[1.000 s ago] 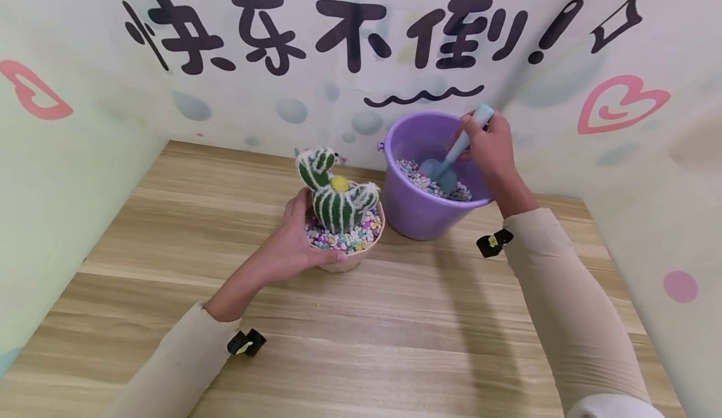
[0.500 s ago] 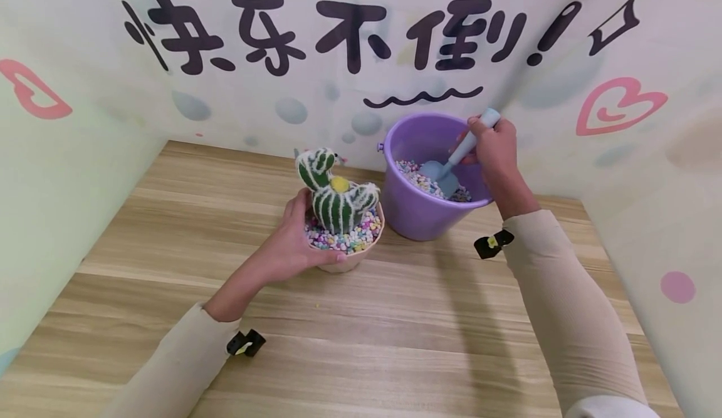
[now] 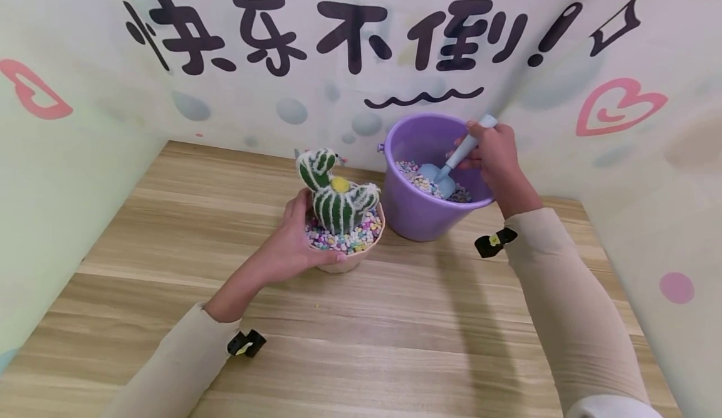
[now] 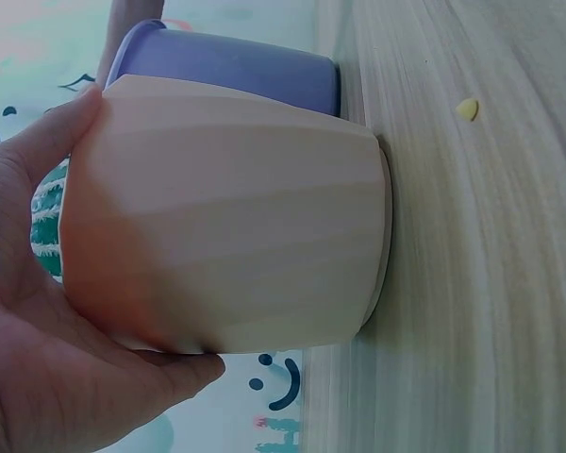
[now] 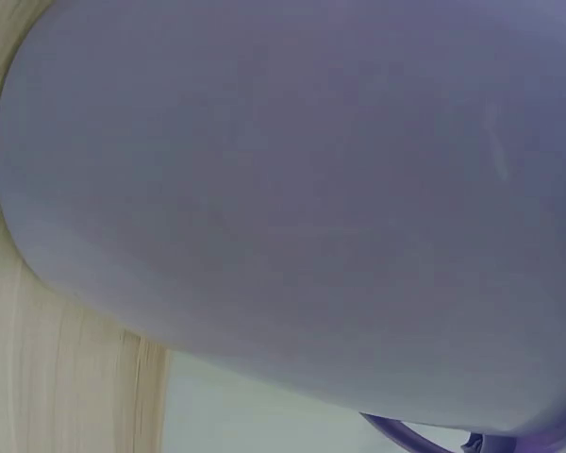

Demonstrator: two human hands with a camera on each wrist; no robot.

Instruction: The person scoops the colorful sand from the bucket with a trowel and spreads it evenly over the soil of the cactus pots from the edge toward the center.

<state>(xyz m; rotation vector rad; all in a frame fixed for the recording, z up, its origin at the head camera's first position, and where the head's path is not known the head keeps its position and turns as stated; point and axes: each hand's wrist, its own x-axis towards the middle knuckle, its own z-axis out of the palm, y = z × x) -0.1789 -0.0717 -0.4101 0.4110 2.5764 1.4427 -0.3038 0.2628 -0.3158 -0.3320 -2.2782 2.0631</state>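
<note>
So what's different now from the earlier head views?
The right hand and the handle end of the blue scoop have dipped slightly down and rightward in the head view. Nothing was newly gripped or released. The left hand, pot, cactus figure and purple bucket stayed put.

I see a slanted light-blue trowel (image 3: pixel 462 151) on multicoloured pebbles (image 3: pixel 422 185) in a purple bucket (image 3: pixel 420 215), beside an upright faceted peach pot (image 4: pixel 226 212) holding a green cactus (image 3: pixel 337 212).

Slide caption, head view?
Left hand holds beige faceted pot with green cactus figure; right hand grips light-blue scoop dipped into round purple bucket of multicoloured pebbles.
</note>
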